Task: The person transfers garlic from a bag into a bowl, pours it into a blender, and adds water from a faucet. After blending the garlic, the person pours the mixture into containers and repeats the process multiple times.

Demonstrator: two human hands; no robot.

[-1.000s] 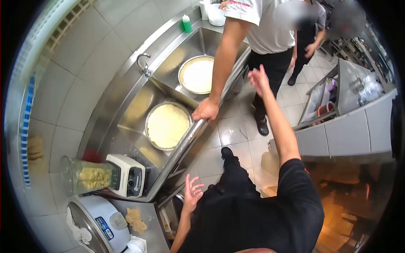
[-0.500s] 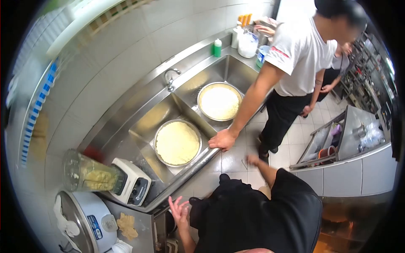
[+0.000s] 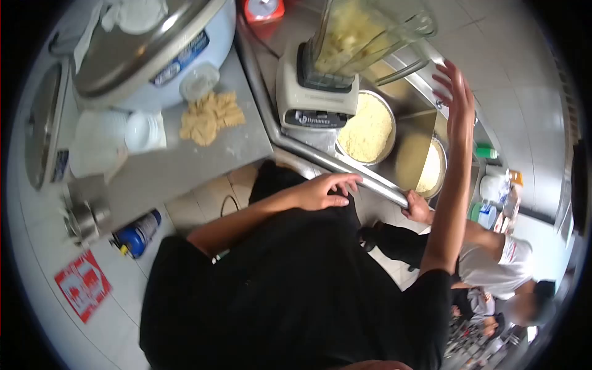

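The left hand [image 3: 324, 191] was laid flat and empty, fingers loosely spread, against the person's own black clothing, just beside the steel counter edge [image 3: 364, 179]. The right hand [image 3: 455, 92] was raised with fingers spread, holding nothing, near the blender jar [image 3: 364, 31] filled with pale chunks. On the blender base [image 3: 316, 98] a label reading roughly "Dynamics" could be made out. A blue-labelled rice cooker [image 3: 154, 49] was seen on the side table; its writing could not be read. A co-worker's hand [image 3: 418, 209] gripped the counter edge.
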